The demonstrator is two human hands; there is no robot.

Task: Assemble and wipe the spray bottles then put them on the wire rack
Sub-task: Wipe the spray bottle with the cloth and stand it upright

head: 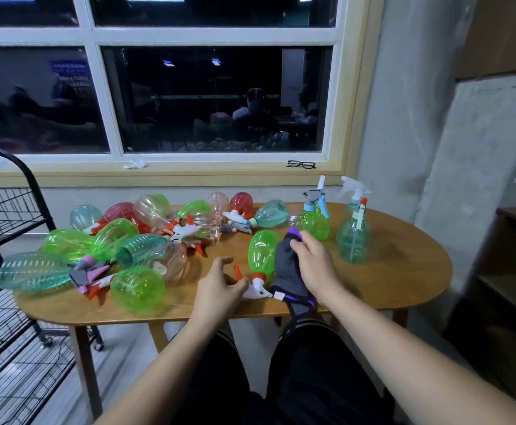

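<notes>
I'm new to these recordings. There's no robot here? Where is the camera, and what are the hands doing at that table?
There is no machine here. A person works with bare hands, and the single picture comes from a camera worn on their head, looking forward and down over their lap. The left hand holds the white spray head of a green bottle that lies on the wooden table. The right hand holds a grey cloth against that bottle, fingers curled over it. A heap of loose bottles and spray heads lies to the left. An upright green bottle and an upright teal bottle stand to the right. The black wire rack stands at the left edge.
</notes>
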